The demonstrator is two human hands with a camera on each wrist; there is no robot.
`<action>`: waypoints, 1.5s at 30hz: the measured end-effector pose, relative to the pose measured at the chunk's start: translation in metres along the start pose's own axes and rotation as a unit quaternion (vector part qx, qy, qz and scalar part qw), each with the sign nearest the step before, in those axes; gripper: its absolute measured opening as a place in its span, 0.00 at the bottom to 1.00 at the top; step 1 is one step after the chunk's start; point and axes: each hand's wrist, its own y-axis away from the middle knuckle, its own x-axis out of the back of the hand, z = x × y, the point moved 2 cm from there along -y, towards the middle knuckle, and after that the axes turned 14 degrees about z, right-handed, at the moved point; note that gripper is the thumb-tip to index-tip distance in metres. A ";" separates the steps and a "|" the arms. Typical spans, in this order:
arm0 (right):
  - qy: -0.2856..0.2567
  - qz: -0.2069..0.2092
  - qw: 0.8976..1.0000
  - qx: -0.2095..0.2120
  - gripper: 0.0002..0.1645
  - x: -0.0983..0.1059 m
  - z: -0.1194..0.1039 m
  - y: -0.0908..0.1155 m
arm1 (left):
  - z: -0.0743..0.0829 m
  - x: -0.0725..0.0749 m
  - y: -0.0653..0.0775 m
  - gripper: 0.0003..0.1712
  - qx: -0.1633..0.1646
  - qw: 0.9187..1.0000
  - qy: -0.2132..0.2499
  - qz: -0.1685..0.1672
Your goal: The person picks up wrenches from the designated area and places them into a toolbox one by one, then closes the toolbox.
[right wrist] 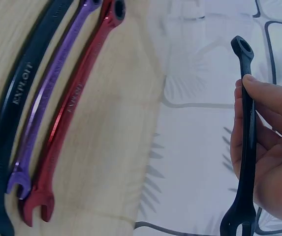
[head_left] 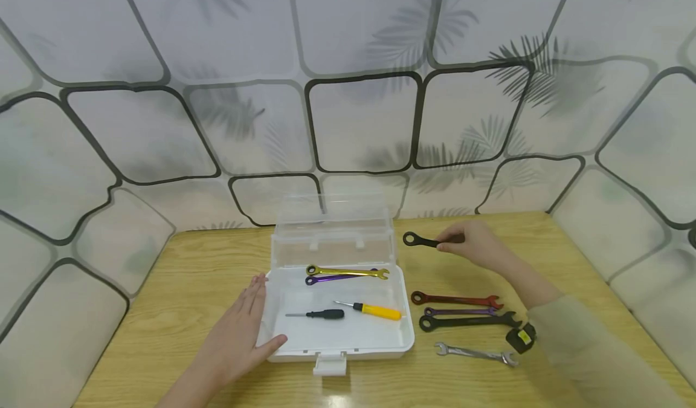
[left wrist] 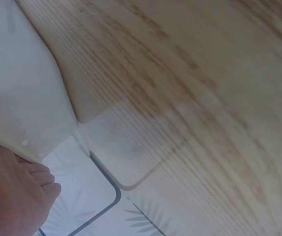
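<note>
My right hand (head_left: 474, 245) pinches a black ratcheting combination wrench (right wrist: 249, 132) between thumb and fingers, above the table to the right of the box lid. Its ring end points left toward the lid. My left hand (head_left: 239, 323) lies with straight fingers along the left side of a white toolbox (head_left: 337, 353), thumb over the near rim. Inside the open box are a gold wrench (head_left: 348, 271) crossing a purple wrench (head_left: 331, 279), a black screwdriver (head_left: 326, 314) and a yellow-handled screwdriver (head_left: 380, 311). The clear lid (head_left: 334, 248) stands raised at the back.
Right of the box lie a red wrench (head_left: 457, 300), a smaller purple wrench (head_left: 459, 312), a large black wrench (head_left: 467, 321) and a silver open-ended wrench (head_left: 475, 353). A black tape measure (head_left: 521, 338) sits beside my right sleeve. Patterned panels (head_left: 359, 124) enclose the table behind and at the sides.
</note>
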 end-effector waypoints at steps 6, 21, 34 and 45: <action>-0.001 0.007 1.000 0.017 0.11 0.007 -0.013 -0.003 | -0.001 -0.002 0.000 0.61 -0.003 1.000 -0.001 0.009; -0.006 -0.018 0.998 0.059 0.08 -0.004 -0.060 -0.016 | -0.004 -0.001 -0.003 0.66 -0.010 1.000 -0.002 -0.013; -0.050 -0.033 0.995 0.078 0.08 -0.031 -0.094 -0.024 | -0.003 0.003 -0.003 0.66 -0.009 1.000 -0.005 -0.021; -0.074 -0.048 0.992 0.093 0.09 -0.051 -0.120 -0.028 | -0.003 0.002 -0.004 0.67 0.008 0.999 -0.004 -0.031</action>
